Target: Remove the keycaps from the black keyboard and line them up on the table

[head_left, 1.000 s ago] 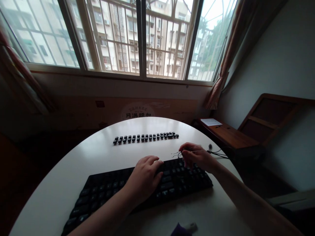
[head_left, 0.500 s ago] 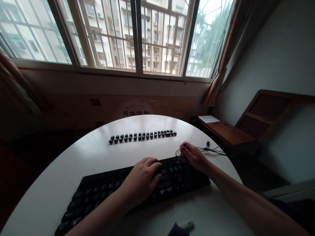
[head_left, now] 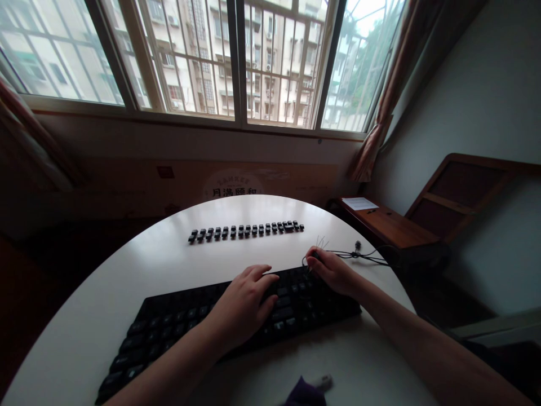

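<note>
The keyboard (head_left: 296, 304) is black with pale key markings, the loose keycaps (head_left: 254, 230) and cable (head_left: 374, 260) black too. Thin wires (head_left: 322, 243) look silvery. The table (head_left: 160, 265) is plain white (greyer toward the camera), the blurred object (head_left: 304, 393) purple.

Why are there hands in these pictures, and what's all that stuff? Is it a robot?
No robot here! These are a person's two bare hands. All the pictures come from one camera worn on the person's head, so you look forward and down, almost as they do.

On the white table lies a big black keyboard. The left hand rests on it. The right hand, over its right part, pinches a little tool with thin wires sticking out. Beyond the keyboard, small black keys sit in a long line, two deep. A dark cable lies to the right, and something purple is at the bottom; I can't tell what. Behind is a window.
</note>
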`<state>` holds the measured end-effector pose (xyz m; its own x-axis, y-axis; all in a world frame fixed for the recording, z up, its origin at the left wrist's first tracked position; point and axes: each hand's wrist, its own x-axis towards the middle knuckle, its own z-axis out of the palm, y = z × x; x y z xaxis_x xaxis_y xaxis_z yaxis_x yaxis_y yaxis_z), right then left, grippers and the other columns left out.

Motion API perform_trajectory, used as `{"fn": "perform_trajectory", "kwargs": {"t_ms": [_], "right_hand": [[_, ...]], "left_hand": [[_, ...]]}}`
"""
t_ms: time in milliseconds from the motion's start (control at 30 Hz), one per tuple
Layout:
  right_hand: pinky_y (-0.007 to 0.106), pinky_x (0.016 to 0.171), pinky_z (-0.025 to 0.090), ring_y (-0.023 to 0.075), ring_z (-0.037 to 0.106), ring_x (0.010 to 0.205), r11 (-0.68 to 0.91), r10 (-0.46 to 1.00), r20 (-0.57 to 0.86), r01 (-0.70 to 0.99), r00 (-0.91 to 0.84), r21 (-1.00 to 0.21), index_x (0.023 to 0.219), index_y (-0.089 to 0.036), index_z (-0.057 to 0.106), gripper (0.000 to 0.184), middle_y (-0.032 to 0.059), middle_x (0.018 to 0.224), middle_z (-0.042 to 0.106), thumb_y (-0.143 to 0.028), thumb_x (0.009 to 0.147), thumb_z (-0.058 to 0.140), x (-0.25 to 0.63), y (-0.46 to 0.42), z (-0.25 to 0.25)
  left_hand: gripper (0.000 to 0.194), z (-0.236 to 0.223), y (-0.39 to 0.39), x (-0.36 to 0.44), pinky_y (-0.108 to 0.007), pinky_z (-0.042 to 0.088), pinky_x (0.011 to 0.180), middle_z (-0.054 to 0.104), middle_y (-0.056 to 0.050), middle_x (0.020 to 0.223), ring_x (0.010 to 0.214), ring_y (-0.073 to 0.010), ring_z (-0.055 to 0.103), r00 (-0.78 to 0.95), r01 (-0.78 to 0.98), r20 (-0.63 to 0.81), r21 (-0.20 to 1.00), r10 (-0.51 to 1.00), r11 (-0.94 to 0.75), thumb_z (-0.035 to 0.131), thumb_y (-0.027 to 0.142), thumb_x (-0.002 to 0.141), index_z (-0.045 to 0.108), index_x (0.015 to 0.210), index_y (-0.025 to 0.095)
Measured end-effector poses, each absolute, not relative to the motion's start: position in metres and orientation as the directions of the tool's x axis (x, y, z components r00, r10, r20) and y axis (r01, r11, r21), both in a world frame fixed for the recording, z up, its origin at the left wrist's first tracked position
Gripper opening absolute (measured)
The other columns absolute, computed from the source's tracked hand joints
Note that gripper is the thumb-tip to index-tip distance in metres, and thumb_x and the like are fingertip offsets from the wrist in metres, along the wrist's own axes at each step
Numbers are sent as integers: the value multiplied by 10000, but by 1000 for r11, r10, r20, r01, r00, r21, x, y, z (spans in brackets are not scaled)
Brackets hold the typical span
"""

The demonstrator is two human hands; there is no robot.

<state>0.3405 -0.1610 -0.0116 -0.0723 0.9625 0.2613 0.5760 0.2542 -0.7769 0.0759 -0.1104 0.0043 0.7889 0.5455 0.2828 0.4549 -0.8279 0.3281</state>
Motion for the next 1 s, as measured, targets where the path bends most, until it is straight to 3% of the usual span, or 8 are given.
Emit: {"fn": "perform_trajectory", "kwargs": {"t_ms": [133,367,500,600,700,800,933,1000], "right_hand": [[262,631,413,150,546,629,324,935,326,701,-136,-635,894,-209,527,240,-4,707,583,-405,984,423,337,-165,-6],[292,669,426,184,582,677,393,907,356,755,-225,-525,918,-212,534,173,31,762,632,-360,966,459,331,-168,-4],[274,635,416,161,550,632,390,898,418,695,-140,-604,887,-209,513,218,10,709,586,-380,984,418,333,-168,-10],[243,531,369,124,457,530,350,919,387,605,-74,-715,860,-212,504,273,-29,625,501,-453,971,443,335,-168,-14],[213,418,300,98,370,440,306,932,355,372,70,-876,842,-226,464,348,-60,578,424,-552,957,418,337,-166,-14],[196,348,221,87,317,377,335,904,370,184,213,-924,851,-243,422,350,-80,549,385,-574,959,389,338,-165,-10],[203,376,276,91,377,406,409,864,477,331,158,-850,882,-239,467,243,-61,570,452,-465,969,456,332,-174,-3],[220,426,338,102,437,455,482,821,569,475,51,-737,889,-229,514,162,-38,607,508,-378,951,515,325,-182,1]], "left_hand": [[327,3,-110,76,-460,427,1058,576,-87,1321,1223,-277,517,786,448,289,342,546,-826,557,267,872,627,1190,241],[327,2,-109,76,-452,427,1060,582,-80,1317,1220,-270,517,790,443,287,342,542,-828,550,267,880,626,1197,242],[316,3,-111,76,-436,440,1047,592,-72,1301,1203,-264,530,786,449,284,346,548,-824,559,255,872,637,1178,245],[310,4,-111,77,-426,444,1042,613,-64,1267,1178,-255,547,798,441,267,352,540,-826,563,268,874,638,1173,246],[319,4,-110,77,-412,439,1045,627,-60,1246,1165,-245,557,804,437,250,366,540,-821,561,274,878,626,1189,241],[321,5,-110,77,-415,437,1043,624,-67,1251,1156,-247,562,801,447,239,371,549,-814,561,280,879,624,1191,237],[310,8,-112,78,-419,446,1028,635,-72,1230,1148,-251,563,808,427,262,355,527,-832,573,266,872,637,1173,228],[308,12,-115,78,-431,452,1013,642,-75,1220,1141,-260,565,807,404,304,342,507,-848,584,282,871,640,1168,224]]}}
